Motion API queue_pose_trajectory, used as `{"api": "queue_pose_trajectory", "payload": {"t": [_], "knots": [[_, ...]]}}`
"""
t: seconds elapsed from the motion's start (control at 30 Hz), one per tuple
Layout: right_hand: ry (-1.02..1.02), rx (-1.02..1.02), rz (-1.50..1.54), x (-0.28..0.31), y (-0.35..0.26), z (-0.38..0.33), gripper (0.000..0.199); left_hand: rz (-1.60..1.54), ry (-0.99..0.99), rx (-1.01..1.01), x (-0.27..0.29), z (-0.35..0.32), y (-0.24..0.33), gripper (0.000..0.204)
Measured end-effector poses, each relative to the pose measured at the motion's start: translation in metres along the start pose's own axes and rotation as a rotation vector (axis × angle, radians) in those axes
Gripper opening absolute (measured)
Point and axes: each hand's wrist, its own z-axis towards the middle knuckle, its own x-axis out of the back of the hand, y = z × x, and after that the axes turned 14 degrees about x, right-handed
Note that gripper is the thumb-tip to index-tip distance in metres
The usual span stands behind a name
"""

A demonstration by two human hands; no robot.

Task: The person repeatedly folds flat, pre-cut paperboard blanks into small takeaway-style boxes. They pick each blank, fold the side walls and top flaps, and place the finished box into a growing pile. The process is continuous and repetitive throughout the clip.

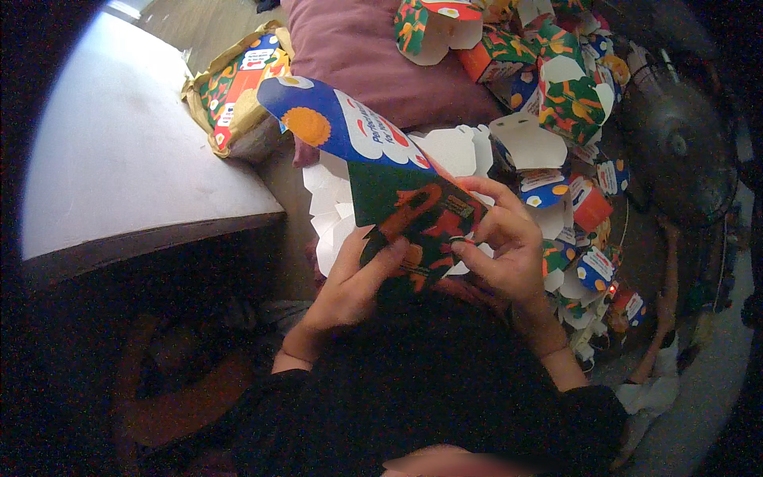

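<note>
In a pinching grip, the left hand (348, 282) holds the lower left edge of a green, blue and red printed cardboard carton (417, 208) (raised before the black-clad torso (429, 374)), while the right hand (513, 250) pinches its right edge

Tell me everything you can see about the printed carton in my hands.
The carton looks like thin, slightly glossy card. A dark green panel with orange and red shapes faces up; beyond it a blue panel, bent at an angle, shows an orange disc, a fried egg and a white lettered patch. It looks partly folded, tilted in front of your torso. Your left hand grips its near left part, thumb on the green; your right hand holds the right side. Its underside is hidden.
</note>
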Motion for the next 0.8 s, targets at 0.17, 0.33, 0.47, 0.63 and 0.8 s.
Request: {"api": "queue_pose_trajectory", "payload": {"t": [0.17, 0.33, 0.47, 0.63, 0.8], "knots": [[-0.052, -0.130, 0.197, 0.005, 0.003, -0.005, 0.026, -0.138, -0.027, -0.354, -0.001, 0.006, -0.016, 0.042], [-0.035, -0.255, 0.261, -0.001, 0.004, -0.013, 0.051, 0.116, -0.147, -0.291, 0.023, 0.009, -0.014, 0.030], [-0.119, -0.032, 0.043, 0.003, -0.004, -0.010, 0.080, 0.072, -0.188, -0.030, 0.022, 0.001, -0.005, 0.024], [-0.390, 0.337, -0.271, 0.018, 0.000, 0.012, 0.072, 0.059, -0.198, 0.148, 0.008, -0.001, 0.001, 0.028], [-0.394, 0.349, -0.298, 0.022, 0.000, 0.015, 0.030, 0.055, -0.353, 0.158, 0.008, 0.010, -0.009, 0.034]]}}
